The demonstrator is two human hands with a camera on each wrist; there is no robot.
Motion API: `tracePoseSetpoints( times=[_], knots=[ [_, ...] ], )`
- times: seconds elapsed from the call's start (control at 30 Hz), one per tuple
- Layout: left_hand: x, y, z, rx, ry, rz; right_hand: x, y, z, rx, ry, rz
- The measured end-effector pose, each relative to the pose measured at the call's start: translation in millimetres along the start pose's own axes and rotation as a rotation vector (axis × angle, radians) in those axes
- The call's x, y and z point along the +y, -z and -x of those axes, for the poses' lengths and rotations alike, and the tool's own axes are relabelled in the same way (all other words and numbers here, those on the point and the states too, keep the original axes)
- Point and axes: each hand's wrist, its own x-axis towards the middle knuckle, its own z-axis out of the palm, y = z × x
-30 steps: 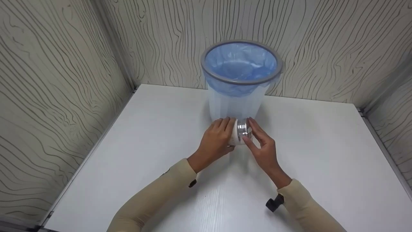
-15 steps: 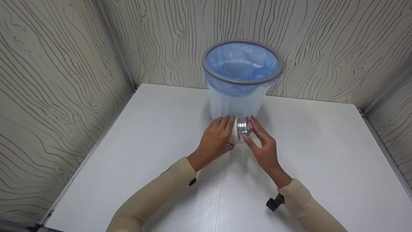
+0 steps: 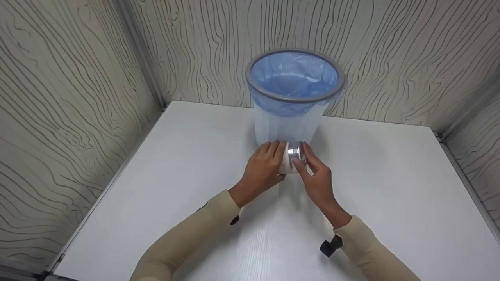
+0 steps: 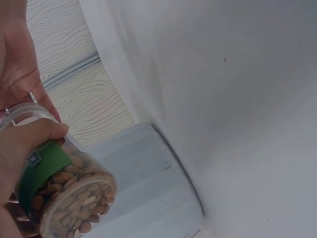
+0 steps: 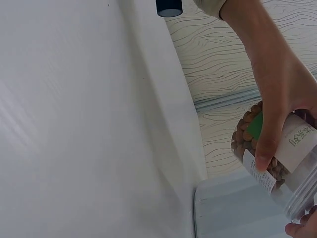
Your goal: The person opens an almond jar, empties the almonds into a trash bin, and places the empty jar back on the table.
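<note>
A clear plastic jar of almonds (image 3: 286,167) is tipped on its side in front of the bin, its shiny mouth end facing right. My left hand (image 3: 262,166) grips the jar's body from the left. Thumb and fingers of my right hand (image 3: 319,182) pinch the jar around its mouth end. Packed almonds (image 4: 74,210) show through the base in the left wrist view, beside a green label (image 4: 47,166). A white label (image 5: 258,171) shows in the right wrist view, where only fingertips of my right hand (image 5: 303,228) are visible, at the ridged rim.
A pale bin (image 3: 287,125) with a grey rim ring (image 3: 295,100) and a blue bag liner (image 3: 293,78) stands just behind the jar, against the wood-patterned back wall (image 3: 203,47). White tabletop (image 3: 187,156) surrounds it. A side wall (image 3: 58,117) borders the table's left edge.
My right thumb has shifted slightly up and left over the jar's mouth end, and the right wrist has turned a little. The left hand keeps its grip almost in place.
</note>
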Motion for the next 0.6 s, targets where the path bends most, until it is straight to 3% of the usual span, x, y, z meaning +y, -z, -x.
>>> tracePoseSetpoints(
  times=[0.33, 0.6],
  knots=[
    [-1.5, 1.2, 0.2, -0.014, 0.018, 0.015, 2.2, 1.4, 1.4, -0.053, 0.153, 0.054],
    [-2.6, 0.4, 2.8, -0.009, 0.017, 0.031, 19.6, 2.4, 1.4, -0.077, 0.304, 0.068]
  ],
)
